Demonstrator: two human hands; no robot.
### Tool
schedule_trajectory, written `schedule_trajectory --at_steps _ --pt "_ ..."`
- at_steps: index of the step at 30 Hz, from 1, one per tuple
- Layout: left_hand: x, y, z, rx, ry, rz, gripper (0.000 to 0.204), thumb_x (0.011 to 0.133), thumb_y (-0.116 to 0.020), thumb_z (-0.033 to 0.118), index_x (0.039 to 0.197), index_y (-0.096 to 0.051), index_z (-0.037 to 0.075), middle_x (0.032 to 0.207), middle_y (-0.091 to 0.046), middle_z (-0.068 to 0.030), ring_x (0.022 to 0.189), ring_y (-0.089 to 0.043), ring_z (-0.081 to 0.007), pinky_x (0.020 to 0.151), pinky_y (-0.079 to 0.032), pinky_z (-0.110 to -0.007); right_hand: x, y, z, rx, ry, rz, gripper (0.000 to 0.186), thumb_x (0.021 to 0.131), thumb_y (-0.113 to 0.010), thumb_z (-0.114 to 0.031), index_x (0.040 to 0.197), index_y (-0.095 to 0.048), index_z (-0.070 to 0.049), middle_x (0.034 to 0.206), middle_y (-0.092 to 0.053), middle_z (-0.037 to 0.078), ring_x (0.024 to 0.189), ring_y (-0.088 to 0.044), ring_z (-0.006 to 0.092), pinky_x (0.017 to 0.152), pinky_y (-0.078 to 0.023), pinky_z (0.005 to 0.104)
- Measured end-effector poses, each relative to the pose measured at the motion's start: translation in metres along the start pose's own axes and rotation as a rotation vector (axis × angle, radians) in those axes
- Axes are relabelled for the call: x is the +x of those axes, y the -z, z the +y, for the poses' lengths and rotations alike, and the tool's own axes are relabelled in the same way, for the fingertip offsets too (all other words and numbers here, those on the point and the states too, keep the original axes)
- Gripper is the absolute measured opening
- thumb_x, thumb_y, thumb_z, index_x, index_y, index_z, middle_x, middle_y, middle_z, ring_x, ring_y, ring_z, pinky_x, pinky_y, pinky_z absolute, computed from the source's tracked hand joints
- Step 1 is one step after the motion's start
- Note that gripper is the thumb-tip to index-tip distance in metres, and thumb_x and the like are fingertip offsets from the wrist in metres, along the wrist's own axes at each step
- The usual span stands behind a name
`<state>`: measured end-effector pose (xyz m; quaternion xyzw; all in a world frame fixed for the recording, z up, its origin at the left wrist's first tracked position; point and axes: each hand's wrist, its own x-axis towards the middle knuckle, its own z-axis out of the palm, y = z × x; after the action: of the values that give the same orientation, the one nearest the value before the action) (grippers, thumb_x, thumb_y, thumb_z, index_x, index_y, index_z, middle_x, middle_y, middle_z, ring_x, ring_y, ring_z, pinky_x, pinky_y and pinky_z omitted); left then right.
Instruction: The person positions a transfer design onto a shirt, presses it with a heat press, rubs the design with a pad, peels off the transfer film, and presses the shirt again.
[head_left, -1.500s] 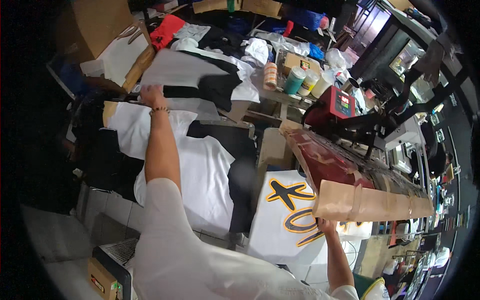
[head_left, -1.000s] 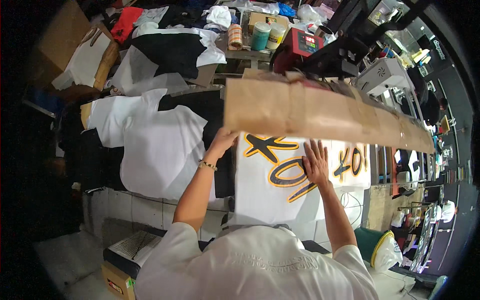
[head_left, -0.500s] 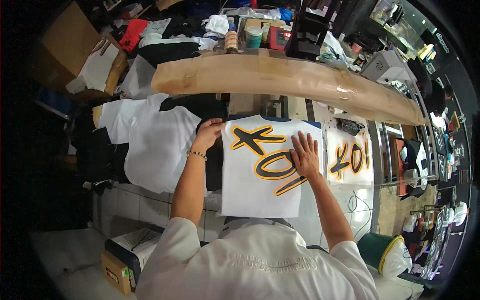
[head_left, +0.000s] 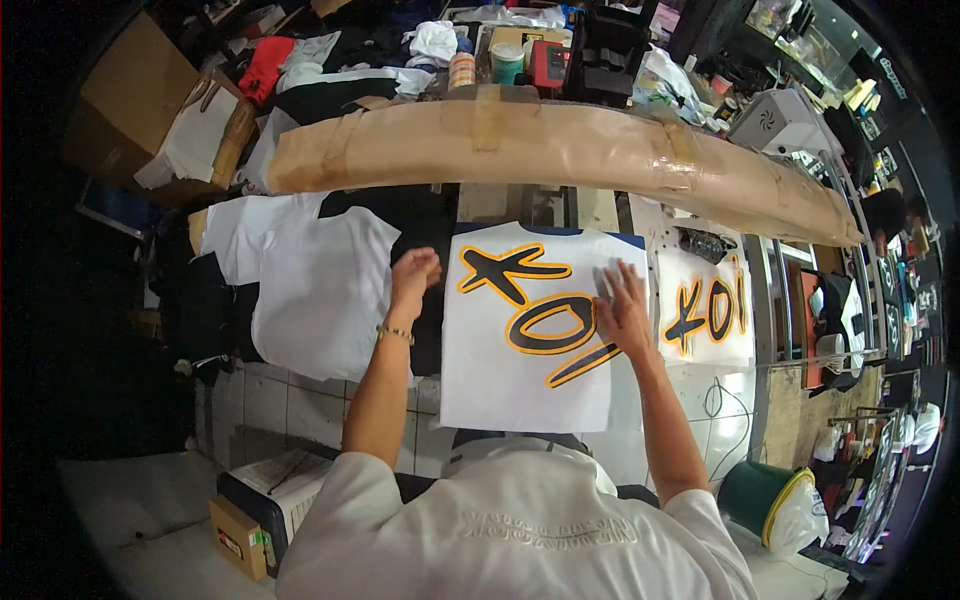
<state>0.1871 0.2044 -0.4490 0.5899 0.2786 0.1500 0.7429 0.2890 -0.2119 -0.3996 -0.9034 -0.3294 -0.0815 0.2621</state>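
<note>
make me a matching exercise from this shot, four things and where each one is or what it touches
Things:
1. right hand
2. left hand
3. second printed sheet
4. taped cardboard panel

Places:
A. at the left edge of the big printed sheet
B. flat on the big printed sheet, by its black and orange lettering
C. spanning the scene above the sheets
D. right of the big sheet

Pairs: 1-B, 2-A, 3-D, 4-C

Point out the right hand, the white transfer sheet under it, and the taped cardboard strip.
right hand [head_left: 625, 312], head view, back of the hand
white transfer sheet [head_left: 500, 385], head view, blank lower part
taped cardboard strip [head_left: 560, 150], head view, middle
</note>
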Motion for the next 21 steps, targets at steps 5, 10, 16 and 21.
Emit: schedule_trajectory --at_steps 5,10,16,21 --pt "-0.124 -0.007 -0.014 0.147 0.254 -0.240 0.039 0.102 -0.063 0.042 0.115 -0.067 0.005 0.093 -0.065 0.0018 0.081 -0.059 -0.0064 0.069 -0.048 -0.024 -0.108 0.038 0.056 0.368 -0.529 0.158 0.061 0.094 -0.073 -0.016 0.147 -0.048 0.001 0.144 -0.054 0.021 0.133 -0.053 0.0348 0.113 -0.041 0.0425" --pt "-0.226 0.039 -0.057 0.144 0.454 -0.035 0.049 0.102 -0.061 0.048 0.115 -0.069 0.001 0.105 -0.068 -0.0021 0.094 -0.059 -0.0100 0.084 -0.047 -0.027 -0.200 0.053 0.045 1.007 -1.103 -0.071 0.058 0.101 -0.065 -0.035 0.147 -0.049 -0.003 0.123 -0.065 0.013 0.104 -0.065 0.0213 0.090 -0.051 0.0287" --pt "-0.248 0.061 -0.074 0.121 0.241 -0.103 0.039 0.100 -0.067 0.042 0.100 -0.067 0.003 0.094 -0.069 -0.0014 0.090 -0.063 -0.0117 0.082 -0.049 -0.026 -0.240 0.029 0.070 1.571 -1.050 -0.137 0.035 0.102 -0.066 -0.027 0.127 -0.063 -0.003 0.098 -0.068 0.000 0.085 -0.062 0.0107 0.081 -0.051 0.0266" --pt "-0.146 0.097 0.068 0.692 -0.482 0.539 0.012 0.092 -0.074 0.012 0.096 -0.068 0.003 0.093 -0.068 -0.0038 0.087 -0.064 -0.0149 0.081 -0.053 -0.033 -0.237 0.031 0.076 1.603 -1.002 -0.185 0.021 0.100 -0.068 -0.024 0.115 -0.064 -0.009 0.106 -0.068 0.000 0.094 -0.062 0.0115 0.083 -0.052 0.0306"
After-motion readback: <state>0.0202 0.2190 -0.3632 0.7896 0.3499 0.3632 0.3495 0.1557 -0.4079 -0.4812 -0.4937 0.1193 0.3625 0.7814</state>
